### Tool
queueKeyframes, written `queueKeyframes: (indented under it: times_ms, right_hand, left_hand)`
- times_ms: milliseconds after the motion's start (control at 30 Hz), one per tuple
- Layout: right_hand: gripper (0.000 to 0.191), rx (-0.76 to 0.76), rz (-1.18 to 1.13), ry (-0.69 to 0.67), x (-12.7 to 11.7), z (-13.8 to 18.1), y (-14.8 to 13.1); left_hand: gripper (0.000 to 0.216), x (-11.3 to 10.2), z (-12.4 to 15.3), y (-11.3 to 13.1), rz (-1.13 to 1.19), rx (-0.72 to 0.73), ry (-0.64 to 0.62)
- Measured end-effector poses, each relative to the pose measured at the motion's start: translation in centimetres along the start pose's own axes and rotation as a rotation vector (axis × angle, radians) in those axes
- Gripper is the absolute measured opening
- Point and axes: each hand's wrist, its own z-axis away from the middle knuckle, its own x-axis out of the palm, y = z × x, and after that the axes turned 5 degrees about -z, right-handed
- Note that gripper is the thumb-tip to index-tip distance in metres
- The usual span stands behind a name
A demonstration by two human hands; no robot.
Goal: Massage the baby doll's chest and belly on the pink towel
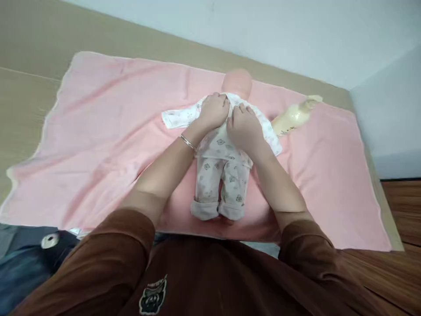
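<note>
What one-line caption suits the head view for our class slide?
Left grip and right grip on a doll's patterned top, pink blanket underneath.

Doll shirt under the right hand is matt cloth, doll head just past it looks like smooth plastic, bottle further right's pretty glossy.

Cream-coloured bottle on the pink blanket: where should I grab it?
Probably around the middle of the cream-coloured, rounded bottle, with hands coming down from the right. It lies on its side, one end close to the patterned white cloth sleeve, and its wide body looks easier to wrap than its narrower top.
</note>
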Motion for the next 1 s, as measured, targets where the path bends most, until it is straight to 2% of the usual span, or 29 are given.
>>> queueKeyframes:
  times_ms: [200,333,433,600,800,1000]
  right_hand:
    - [0.036,0.101,-0.094,0.008,0.1,-1.4,2.8]
    - [0.047,0.127,-0.156,0.099,1.1,-2.4,4.7]
    - [0.052,0.145,-0.164,0.098,1.5,-2.8,5.3]
    - [0.055,0.125,-0.137,0.072,1.4,-3.0,5.6]
    - [0.063,0.086,-0.126,0.067,1.8,-3.2,6.0]
    - [0.055,0.103,-0.048,0.006,1.4,-1.6,3.4]
  left_hand:
    - [0.049,0.5,0.2,-0.2,0.013,0.028,0.06]
    - [0.045,0.2,1.4,0.9,0.032,0.04,0.094]
    - [0.04,-0.3,2.3,2.0,0.018,0.017,0.088]
    - [0.035,-0.6,2.6,2.7,0.054,0.04,0.075]
    - [0.033,-0.2,2.3,2.2,0.073,0.063,0.088]
    - [0.034,0.3,1.0,0.1,0.142,0.047,0.086]
